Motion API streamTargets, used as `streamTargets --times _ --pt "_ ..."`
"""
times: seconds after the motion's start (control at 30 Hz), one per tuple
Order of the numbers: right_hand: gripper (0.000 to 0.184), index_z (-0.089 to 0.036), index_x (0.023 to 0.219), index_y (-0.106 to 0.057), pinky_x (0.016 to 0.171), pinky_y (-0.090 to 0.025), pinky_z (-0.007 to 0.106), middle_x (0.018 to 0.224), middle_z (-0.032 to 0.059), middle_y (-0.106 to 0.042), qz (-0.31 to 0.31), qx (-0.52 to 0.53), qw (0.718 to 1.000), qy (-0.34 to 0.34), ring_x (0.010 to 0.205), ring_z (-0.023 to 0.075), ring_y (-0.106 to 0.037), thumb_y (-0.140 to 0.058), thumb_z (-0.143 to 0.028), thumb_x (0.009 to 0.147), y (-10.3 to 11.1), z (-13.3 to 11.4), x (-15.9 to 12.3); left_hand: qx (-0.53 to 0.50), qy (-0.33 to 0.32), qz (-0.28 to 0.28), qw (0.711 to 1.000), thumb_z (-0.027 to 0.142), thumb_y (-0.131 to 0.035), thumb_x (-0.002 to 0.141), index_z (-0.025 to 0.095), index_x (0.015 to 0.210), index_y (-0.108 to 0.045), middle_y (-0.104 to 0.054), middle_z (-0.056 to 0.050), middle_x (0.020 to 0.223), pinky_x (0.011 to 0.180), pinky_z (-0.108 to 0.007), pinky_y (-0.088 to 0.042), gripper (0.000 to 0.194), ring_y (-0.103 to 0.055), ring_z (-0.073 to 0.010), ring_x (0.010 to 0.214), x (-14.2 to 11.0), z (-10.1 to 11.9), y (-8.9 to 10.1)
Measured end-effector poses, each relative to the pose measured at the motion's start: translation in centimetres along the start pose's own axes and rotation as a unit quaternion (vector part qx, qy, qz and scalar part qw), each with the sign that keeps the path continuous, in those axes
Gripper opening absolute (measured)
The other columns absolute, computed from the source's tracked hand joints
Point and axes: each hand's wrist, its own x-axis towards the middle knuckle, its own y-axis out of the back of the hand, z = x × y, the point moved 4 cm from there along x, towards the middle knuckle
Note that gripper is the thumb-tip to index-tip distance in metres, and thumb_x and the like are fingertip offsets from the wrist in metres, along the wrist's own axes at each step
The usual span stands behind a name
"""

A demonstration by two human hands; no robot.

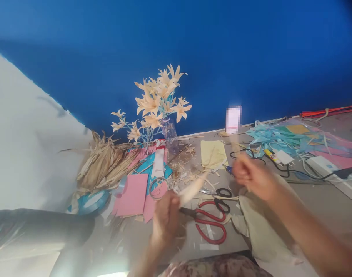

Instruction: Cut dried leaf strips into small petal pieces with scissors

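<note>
My left hand [165,213] is closed around the lower end of a pale strip of dried husk [193,191], which points up and to the right. My right hand [251,175] is raised at the right, blurred by motion, its fingers pinched together. A pale streak rises above those fingers, too smeared to name. Beside my left hand lie large red-handled scissors [212,221], with smaller black-handled scissors [223,193] just behind. A blue-tipped tool [229,169] lies close to my right hand, partly hidden by it.
Pale artificial flowers [157,100] stand in a clear bottle [170,136] against the blue wall. Dried husks [103,161], pink paper [132,194] and blue ribbon [93,202] lie left. Yellow paper [213,153], blue strips [268,136], cables and a power strip [322,164] lie behind and right.
</note>
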Motion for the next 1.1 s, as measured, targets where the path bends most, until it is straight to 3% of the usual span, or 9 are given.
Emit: streamTargets --times 0.07,0.13,0.27,0.4,0.57,0.8,0.9,1.0,1.1 --pt "0.062 -0.019 0.068 -0.053 0.044 -0.024 0.023 0.055 -0.0056 -0.038 -0.092 -0.104 0.99 -0.026 0.047 0.0093 -0.028 -0.044 -0.079 0.081 -2.6 1.4 -0.4 -0.038 -0.014 -0.039 0.998 0.039 -0.038 0.094 0.021 0.063 -0.049 -0.05 0.002 0.054 0.051 -0.024 -0.035 0.038 -0.045 -0.013 0.05 0.0 1.5 -1.2" --pt "0.065 -0.017 0.079 -0.06 0.05 -0.034 0.025 0.064 -0.0016 -0.05 -0.188 -0.156 0.969 0.031 0.055 0.0123 -0.04 -0.045 -0.081 0.079 -5.8 2.3 -1.2 -0.045 -0.016 -0.042 0.998 0.034 -0.04 0.094 0.021 0.063 -0.049 -0.049 0.003 0.054 0.051 -0.024 -0.034 0.035 -0.044 -0.0123 0.05 0.2 2.5 -2.1" --pt "0.069 -0.016 0.071 -0.061 0.062 -0.039 0.026 0.065 0.0017 -0.057 -0.163 -0.22 0.955 0.116 0.065 0.0164 -0.051 -0.034 -0.078 0.087 -8.7 2.3 -2.0 -0.038 -0.012 -0.066 0.997 0.033 -0.046 0.092 0.02 0.065 -0.056 -0.054 0.001 0.057 0.054 -0.025 -0.037 0.031 -0.047 -0.0131 0.052 0.6 3.1 -2.9" --pt "0.07 -0.017 0.058 -0.058 0.059 -0.037 0.027 0.053 0.0012 -0.053 -0.1 -0.255 0.957 0.1 0.057 0.0159 -0.053 -0.028 -0.069 0.094 -8.4 2.2 -1.4 -0.07 -0.005 -0.112 0.991 0.032 -0.044 0.093 0.019 0.073 -0.065 -0.066 -0.004 0.072 0.065 -0.027 -0.044 0.031 -0.057 -0.0175 0.067 0.8 3.6 -2.6" --pt "0.067 -0.017 0.053 -0.057 0.057 -0.036 0.026 0.05 0.0011 -0.054 -0.098 -0.229 0.963 0.099 0.054 0.0141 -0.05 -0.038 -0.067 0.092 -8.4 2.6 -1.1 -0.097 0.037 -0.139 0.985 0.03 -0.045 0.093 0.019 0.081 -0.068 -0.07 -0.005 0.078 0.067 -0.028 -0.047 0.028 -0.062 -0.0189 0.071 0.4 3.6 -2.9" --pt "0.056 -0.017 0.044 -0.053 0.047 -0.023 0.025 0.041 -0.0045 -0.035 -0.143 -0.045 0.987 -0.06 0.043 0.0082 -0.03 -0.055 -0.06 0.08 -9.5 3.3 -1.9 0.017 -0.205 -0.119 0.971 0.018 -0.036 0.096 0.021 0.075 -0.059 -0.065 -0.002 0.066 0.057 -0.025 -0.041 0.032 -0.058 -0.0148 0.058 -0.6 3.3 -3.5" --pt "0.05 -0.017 0.044 -0.055 0.045 -0.019 0.025 0.039 -0.0052 -0.033 -0.147 -0.023 0.985 -0.083 0.042 0.0081 -0.027 -0.057 -0.054 0.077 -9.4 3.4 -2.0 0.057 -0.234 -0.126 0.962 0.018 -0.036 0.096 0.021 0.076 -0.056 -0.062 -0.001 0.062 0.054 -0.025 -0.038 0.029 -0.056 -0.0147 0.054 -0.5 3.1 -3.0" --pt "0.047 -0.019 0.043 -0.049 0.044 -0.018 0.026 0.039 -0.005 -0.032 -0.107 0.001 0.992 -0.066 0.041 0.0086 -0.026 -0.056 -0.048 0.079 -6.9 2.7 -1.1 0.071 -0.209 -0.115 0.968 0.021 -0.036 0.096 0.022 0.07 -0.052 -0.057 0.0 0.058 0.051 -0.026 -0.036 0.03 -0.052 -0.0144 0.051 -0.4 2.5 -1.9" --pt "0.047 -0.021 0.046 -0.043 0.044 -0.021 0.025 0.046 -0.0041 -0.033 -0.043 0.029 0.998 -0.017 0.044 0.0103 -0.027 -0.056 -0.048 0.082 -2.6 1.1 0.3 0.042 -0.116 -0.095 0.988 0.027 -0.036 0.096 0.022 0.071 -0.052 -0.057 0.0 0.059 0.052 -0.025 -0.037 0.03 -0.052 -0.0144 0.053 -0.5 1.5 -0.7"
